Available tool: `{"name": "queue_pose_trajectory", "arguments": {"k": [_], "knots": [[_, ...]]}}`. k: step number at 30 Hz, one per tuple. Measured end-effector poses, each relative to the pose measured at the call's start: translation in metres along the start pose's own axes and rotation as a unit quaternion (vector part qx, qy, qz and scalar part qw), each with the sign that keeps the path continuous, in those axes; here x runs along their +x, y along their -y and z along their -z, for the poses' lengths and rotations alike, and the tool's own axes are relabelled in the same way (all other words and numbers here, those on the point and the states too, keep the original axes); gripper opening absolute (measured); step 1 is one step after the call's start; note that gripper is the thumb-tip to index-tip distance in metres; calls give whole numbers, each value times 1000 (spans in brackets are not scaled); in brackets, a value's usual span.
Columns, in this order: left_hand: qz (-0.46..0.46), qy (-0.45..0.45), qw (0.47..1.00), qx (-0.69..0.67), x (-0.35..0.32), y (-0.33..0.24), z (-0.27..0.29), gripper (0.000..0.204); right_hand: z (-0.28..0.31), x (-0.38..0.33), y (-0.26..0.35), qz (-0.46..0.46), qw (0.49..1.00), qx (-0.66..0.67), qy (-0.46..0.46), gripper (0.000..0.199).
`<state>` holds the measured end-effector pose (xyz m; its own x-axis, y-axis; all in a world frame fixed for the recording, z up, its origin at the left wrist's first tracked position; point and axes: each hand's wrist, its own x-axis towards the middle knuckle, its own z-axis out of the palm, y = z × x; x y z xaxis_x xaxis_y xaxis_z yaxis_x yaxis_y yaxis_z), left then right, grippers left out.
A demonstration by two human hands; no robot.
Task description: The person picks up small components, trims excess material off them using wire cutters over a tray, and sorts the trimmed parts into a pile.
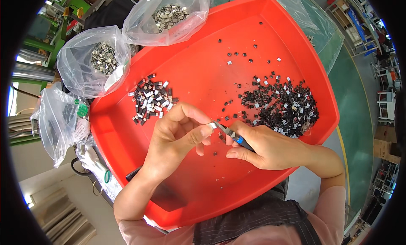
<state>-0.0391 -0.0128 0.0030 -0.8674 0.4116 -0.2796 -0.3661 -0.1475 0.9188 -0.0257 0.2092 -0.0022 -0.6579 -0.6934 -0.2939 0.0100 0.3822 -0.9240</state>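
Fingertips (207, 124) of the left hand (177, 137) pinch 1 small part (212, 125) at frame centre — right hand (266, 147) grips tweezers (232, 136) touching it, above the red tray (198, 76).

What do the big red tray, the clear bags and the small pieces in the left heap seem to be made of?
The big red tray looks like moulded plastic: even colour, soft sheen, rounded rim. The clear bags seem thin plastic film, crinkled and see-through. The small pieces in the left heap look partly metal, with bright silvery glints beside dark faces; this is uncertain.
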Motion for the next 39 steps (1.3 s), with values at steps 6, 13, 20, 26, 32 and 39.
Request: {"name": "queue_pose_trajectory", "arguments": {"k": [6,13,20,26,32,39], "knots": [[-68,9,978,197,-6,-6,0,4,-1,-1,6,6,1000,16,4,34],[-355,-22,835,419,-3,7,-5,15,2,-8,8,8,996,81,34,33],[-376,-33,786,489,-1,6,-4,18,7,-7,12,0,998,49,25,35],[-2,71,996,51,-5,-8,-4,26,3,-5,6,9,1000,-12,26,37],[-56,129,989,-40,-6,8,0,27,5,-2,12,6,999,24,23,36],[-117,15,990,79,-14,0,-9,27,-3,1,-6,93,965,-147,-197,30]]}}
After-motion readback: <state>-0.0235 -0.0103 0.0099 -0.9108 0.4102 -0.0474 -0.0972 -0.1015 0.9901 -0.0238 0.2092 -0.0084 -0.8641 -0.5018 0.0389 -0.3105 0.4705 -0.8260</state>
